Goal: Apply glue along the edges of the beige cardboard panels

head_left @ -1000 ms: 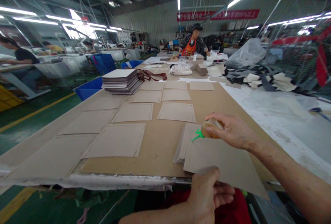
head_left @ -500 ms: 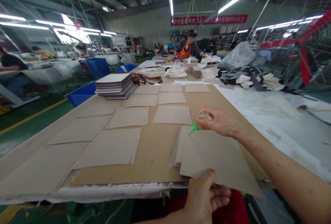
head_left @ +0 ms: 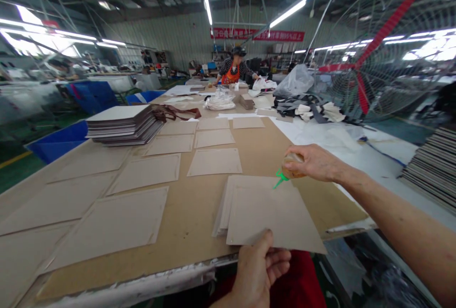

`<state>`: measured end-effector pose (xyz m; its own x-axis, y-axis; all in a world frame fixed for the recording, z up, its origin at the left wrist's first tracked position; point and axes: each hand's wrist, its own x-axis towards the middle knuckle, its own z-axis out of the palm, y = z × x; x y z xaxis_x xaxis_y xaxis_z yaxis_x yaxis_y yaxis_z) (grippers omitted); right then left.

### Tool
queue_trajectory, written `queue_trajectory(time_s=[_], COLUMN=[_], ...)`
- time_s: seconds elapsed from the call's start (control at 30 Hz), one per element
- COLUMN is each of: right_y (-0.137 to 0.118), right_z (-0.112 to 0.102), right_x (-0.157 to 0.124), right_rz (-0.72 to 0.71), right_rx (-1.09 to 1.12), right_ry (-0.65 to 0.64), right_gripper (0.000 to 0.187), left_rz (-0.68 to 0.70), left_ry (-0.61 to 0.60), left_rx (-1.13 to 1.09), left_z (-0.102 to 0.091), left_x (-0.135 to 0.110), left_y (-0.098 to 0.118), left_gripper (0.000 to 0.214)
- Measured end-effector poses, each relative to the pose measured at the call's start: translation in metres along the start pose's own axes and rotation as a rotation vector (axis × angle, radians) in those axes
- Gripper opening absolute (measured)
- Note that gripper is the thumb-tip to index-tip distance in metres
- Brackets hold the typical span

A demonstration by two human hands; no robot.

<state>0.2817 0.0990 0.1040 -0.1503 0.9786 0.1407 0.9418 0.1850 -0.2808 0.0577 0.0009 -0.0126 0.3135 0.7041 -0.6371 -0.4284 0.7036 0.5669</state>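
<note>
My right hand [head_left: 313, 162] is closed round a glue bottle [head_left: 294, 165] with amber contents and a green nozzle [head_left: 281, 178]. The bottle is tilted, its tip pointing down and left just over the far part of a grey-beige cardboard sheet [head_left: 267, 210]. I cannot tell whether the tip touches. That sheet lies on top of a small fanned stack [head_left: 223, 208] at the table's front edge. My left hand [head_left: 258, 265] pinches the sheet's near edge, thumb on top and fingers beneath.
Rows of similar cardboard sheets [head_left: 114, 225] lie on the brown board [head_left: 192, 232] to the left. Beyond them stand a tall stack of panels [head_left: 123, 125] and brown straps [head_left: 178, 112]. A fan [head_left: 359, 66] is at right, and a co-worker [head_left: 233, 68] stands at the far end.
The view has turned to the right. The green nozzle has moved from the sheet's far left corner to the right along its far side. My left hand keeps its pinch.
</note>
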Motion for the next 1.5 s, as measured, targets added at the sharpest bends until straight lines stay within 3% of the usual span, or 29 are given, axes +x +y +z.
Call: queue_trajectory(time_s=[0.27,0.67,0.87,1.23,1.5], right_y=[0.027,0.032,0.022,-0.019,-0.024], right_z=[-0.010,-0.006,-0.005,-0.012,-0.008], right_x=[-0.032,-0.052,-0.060,-0.142,-0.170], right_rz=[0.120,0.074,0.050,-0.020,-0.038], right_rx=[0.001,0.096,0.093,0.038,0.072], right_ry=[0.036,0.092,0.086,0.033,0.065], right_gripper=[0.027,0.025,0.025,0.024,0.021], left_rz=[-0.003,0.037,0.025,0.019,0.007], left_ry=[0.021,0.063,0.085,0.049,0.053], left_rx=[0.036,-0.006,0.016,0.064,0.097], left_z=[-0.001,-0.007,-0.008,-0.012,-0.012], left_x=[0.000,-0.006,-0.004,-0.005,-0.004], left_y=[0.001,0.007,0.009,0.011,0.012], left_gripper=[0.021,0.016,0.016,0.021,0.021])
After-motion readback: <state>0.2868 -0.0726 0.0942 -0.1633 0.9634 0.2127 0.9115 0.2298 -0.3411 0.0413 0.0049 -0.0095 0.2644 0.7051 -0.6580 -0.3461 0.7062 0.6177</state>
